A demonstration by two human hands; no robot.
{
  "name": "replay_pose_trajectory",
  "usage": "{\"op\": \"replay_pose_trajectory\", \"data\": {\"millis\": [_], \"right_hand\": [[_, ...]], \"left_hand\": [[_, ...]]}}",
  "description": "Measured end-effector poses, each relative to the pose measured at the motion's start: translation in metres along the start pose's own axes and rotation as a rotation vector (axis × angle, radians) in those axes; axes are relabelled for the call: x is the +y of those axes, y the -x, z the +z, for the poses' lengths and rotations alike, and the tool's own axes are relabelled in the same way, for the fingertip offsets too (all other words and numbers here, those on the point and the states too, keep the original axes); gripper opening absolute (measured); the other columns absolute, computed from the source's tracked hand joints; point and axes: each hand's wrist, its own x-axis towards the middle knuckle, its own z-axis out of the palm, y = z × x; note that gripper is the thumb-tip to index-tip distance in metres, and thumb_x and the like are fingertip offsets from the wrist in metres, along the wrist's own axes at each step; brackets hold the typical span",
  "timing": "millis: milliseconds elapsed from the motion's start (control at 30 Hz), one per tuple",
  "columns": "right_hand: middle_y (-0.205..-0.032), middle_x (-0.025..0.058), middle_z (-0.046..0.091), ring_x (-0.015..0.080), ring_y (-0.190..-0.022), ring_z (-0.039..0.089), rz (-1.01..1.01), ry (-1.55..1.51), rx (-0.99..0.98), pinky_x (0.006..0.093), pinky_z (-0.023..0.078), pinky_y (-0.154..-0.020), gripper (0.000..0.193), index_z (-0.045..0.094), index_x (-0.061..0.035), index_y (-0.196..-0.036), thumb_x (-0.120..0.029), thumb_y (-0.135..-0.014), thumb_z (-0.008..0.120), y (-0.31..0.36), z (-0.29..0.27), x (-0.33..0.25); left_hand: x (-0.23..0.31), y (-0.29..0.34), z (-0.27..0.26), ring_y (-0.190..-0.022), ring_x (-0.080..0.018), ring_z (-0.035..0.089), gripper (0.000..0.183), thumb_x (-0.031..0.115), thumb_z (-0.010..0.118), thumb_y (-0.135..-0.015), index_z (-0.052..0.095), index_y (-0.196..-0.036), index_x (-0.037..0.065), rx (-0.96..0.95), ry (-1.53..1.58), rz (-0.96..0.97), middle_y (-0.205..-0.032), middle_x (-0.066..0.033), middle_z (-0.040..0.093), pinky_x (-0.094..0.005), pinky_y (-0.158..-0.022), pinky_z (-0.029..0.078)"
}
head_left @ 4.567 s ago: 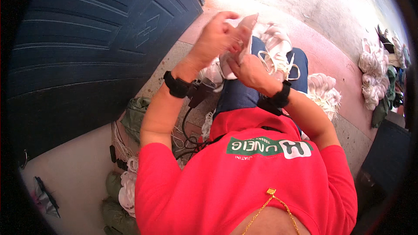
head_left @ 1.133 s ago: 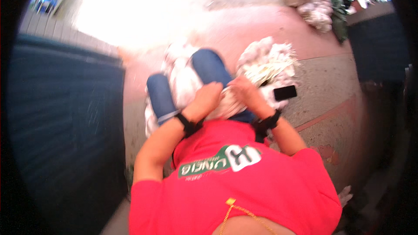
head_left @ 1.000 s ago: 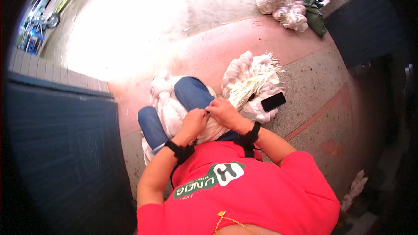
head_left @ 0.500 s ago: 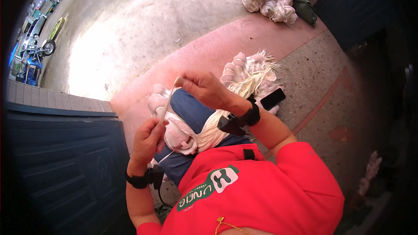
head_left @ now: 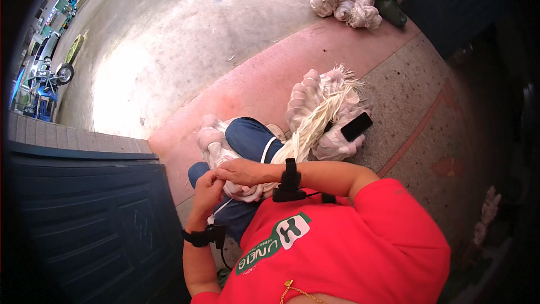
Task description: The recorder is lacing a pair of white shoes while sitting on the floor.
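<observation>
My left hand (head_left: 207,191) and my right hand (head_left: 241,172) meet over my lap, fingers closed and pinched together. The cream strip that was stretched between them is mostly hidden in the fingers; a pale strip (head_left: 268,150) lies across my knee and runs behind my right wrist. Just under the hands is a bundle of pale pink and white padded pieces (head_left: 211,143), some shaped like shoe uppers, partly covered by my hands. A thick hank of cream strips (head_left: 312,126) reaches from my lap to another pale pink bundle (head_left: 304,95) on the floor.
A black phone (head_left: 356,127) rests on the bundle to the right. More pale bundles (head_left: 343,0) lie at the far right beside dark green cloth (head_left: 388,8). Blue doors stand on the left (head_left: 90,214) and far right (head_left: 450,11). Wheeled vehicles (head_left: 48,79) are at far left.
The strip was stretched between my raised right hand and my left hand. My right hand has come down and left to meet the left one. A pale strip now crosses my knee.
</observation>
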Motion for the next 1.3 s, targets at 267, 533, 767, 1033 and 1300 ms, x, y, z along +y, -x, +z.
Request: {"op": "replay_pose_trajectory", "data": {"millis": [267, 533, 767, 1033, 1300], "right_hand": [[-0.078, 0.0187, 0.059, 0.0301, -0.072, 0.057, 0.036, 0.026, -0.105, 0.0361, 0.043, -0.066, 0.035, 0.058, -0.0005, -0.083, -0.032, -0.086, 0.043, -0.009, 0.009, 0.01], [-0.063, 0.0178, 0.056, 0.0233, -0.055, 0.053, 0.269, -0.018, 0.152, 0.0367, 0.042, -0.054, 0.031, 0.059, 0.0002, -0.07, -0.027, -0.08, 0.048, -0.016, -0.035, 0.047], [-0.075, 0.0199, 0.06, 0.0231, -0.072, 0.06, 0.329, 0.105, 0.26, 0.0323, 0.045, -0.066, 0.026, 0.06, 0.0038, -0.085, -0.019, -0.081, 0.049, -0.02, -0.035, 0.052], [-0.078, 0.0223, 0.058, 0.0345, -0.072, 0.057, 0.262, 0.287, 0.182, 0.0373, 0.044, -0.065, 0.026, 0.058, 0.0032, -0.08, -0.021, -0.08, 0.047, -0.023, -0.026, 0.054], [-0.082, 0.0212, 0.057, 0.0367, -0.079, 0.054, 0.251, 0.548, 0.125, 0.0415, 0.043, -0.069, 0.023, 0.055, 0.0006, -0.082, -0.02, -0.082, 0.043, -0.03, -0.013, 0.056]], "left_hand": [[-0.003, 0.005, 0.005, -0.038, -0.0097, 0.048, 0.01, 0.008, 0.05, -0.083, 0.047, -0.09, 0.003, 0.064, 0.523, -0.347, -0.061, -0.0039, 0.054, -0.0187, -0.031, 0.033], [-0.031, -0.032, -0.013, -0.046, -0.013, 0.053, 0.015, 0.014, 0.053, -0.08, 0.058, -0.083, 0.0, 0.332, 0.189, -0.285, -0.066, -0.0063, 0.058, -0.0222, -0.039, 0.039], [-0.064, -0.042, 0.019, -0.075, -0.0304, 0.058, 0.017, 0.014, 0.058, -0.074, 0.06, -0.083, 0.0, 0.361, -0.382, 0.004, -0.079, -0.0178, 0.059, -0.0372, -0.067, 0.046], [-0.056, -0.04, 0.023, -0.074, -0.0351, 0.056, 0.014, 0.015, 0.061, -0.073, 0.058, -0.075, 0.001, 0.383, -0.527, 0.039, -0.076, -0.0193, 0.057, -0.0423, -0.066, 0.045], [-0.065, -0.045, 0.03, -0.069, -0.033, 0.058, 0.016, 0.016, 0.064, -0.069, 0.06, -0.07, 0.0, 0.504, -0.554, 0.026, -0.071, -0.0178, 0.059, -0.0398, -0.062, 0.046]]}}
